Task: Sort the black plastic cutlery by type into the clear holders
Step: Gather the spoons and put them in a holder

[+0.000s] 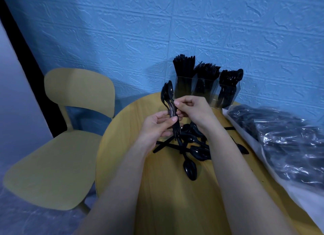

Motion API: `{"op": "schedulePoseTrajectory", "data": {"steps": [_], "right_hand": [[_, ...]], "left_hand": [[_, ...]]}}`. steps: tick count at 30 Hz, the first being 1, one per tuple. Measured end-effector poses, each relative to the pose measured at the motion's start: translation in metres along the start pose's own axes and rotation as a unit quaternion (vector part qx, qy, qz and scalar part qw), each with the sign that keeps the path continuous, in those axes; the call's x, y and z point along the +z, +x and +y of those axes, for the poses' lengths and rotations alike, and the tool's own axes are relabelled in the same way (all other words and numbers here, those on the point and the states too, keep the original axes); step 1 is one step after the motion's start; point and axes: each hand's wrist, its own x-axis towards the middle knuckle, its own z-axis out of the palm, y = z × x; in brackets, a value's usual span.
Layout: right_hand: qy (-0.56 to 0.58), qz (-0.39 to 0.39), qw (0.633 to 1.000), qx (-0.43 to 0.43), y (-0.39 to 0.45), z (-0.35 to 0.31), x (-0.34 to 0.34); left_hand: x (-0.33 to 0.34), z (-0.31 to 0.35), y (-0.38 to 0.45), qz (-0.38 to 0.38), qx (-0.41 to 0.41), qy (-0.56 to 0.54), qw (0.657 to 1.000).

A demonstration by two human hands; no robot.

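Observation:
My left hand (157, 125) grips a stacked bundle of black plastic spoons (168, 98), bowls pointing up, above the round yellow table (122, 157). My right hand (192, 110) pinches the handles of the same bundle from the right. Beneath both hands lies a loose heap of black spoons (190, 154) on the table. At the table's far edge stand three clear holders: knives (184, 77) on the left, forks (206, 80) in the middle, spoons (229, 87) on the right.
A clear plastic bag of black cutlery (284, 143) lies along the table's right side. A yellow chair (70, 129) stands to the left of the table. A blue textured wall (175, 24) rises directly behind the holders.

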Motion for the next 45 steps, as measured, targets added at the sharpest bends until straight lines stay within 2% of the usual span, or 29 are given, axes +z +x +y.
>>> {"op": "schedulePoseTrajectory", "data": {"steps": [9,11,13,16,18,22,24,34,36,39,42,45], "right_hand": [[-0.137,-0.001,0.990,-0.036,-0.002,-0.004,0.005],[-0.199,-0.006,0.978,-0.052,0.000,-0.001,0.000],[-0.280,-0.054,0.957,-0.047,0.001,0.000,-0.008],[-0.379,-0.208,0.902,-0.007,-0.004,-0.005,-0.015],[-0.408,-0.278,0.869,0.015,-0.009,-0.009,-0.010],[-0.454,-0.323,0.830,0.029,-0.011,-0.006,0.005],[-0.463,-0.327,0.824,0.029,-0.011,-0.004,0.007],[-0.370,-0.212,0.904,0.037,-0.006,-0.002,-0.025],[-0.298,-0.161,0.940,0.039,-0.005,-0.001,-0.032],[-0.120,-0.066,0.989,0.048,-0.004,0.000,-0.035],[0.023,-0.035,0.998,0.045,-0.002,0.000,-0.026],[0.049,-0.032,0.998,0.036,0.000,0.000,-0.013]], "left_hand": [[-0.002,0.002,-0.001,0.019,-0.004,-0.031,0.999],[-0.006,0.004,-0.001,0.035,0.004,-0.037,0.999],[-0.012,0.006,-0.001,0.062,0.015,-0.055,0.996],[-0.018,0.008,0.000,0.098,0.026,-0.097,0.990],[-0.020,0.009,0.000,0.116,0.031,-0.120,0.986],[-0.023,0.011,0.000,0.137,0.038,-0.149,0.978],[-0.023,0.011,0.000,0.138,0.037,-0.161,0.977],[-0.023,0.014,0.001,0.155,0.050,-0.186,0.969],[-0.022,0.012,0.000,0.149,0.038,-0.165,0.974],[-0.015,0.008,-0.002,0.117,0.009,-0.114,0.987],[-0.005,0.004,-0.003,0.070,-0.013,-0.063,0.995],[-0.002,0.003,-0.002,0.053,-0.017,-0.044,0.997]]}}
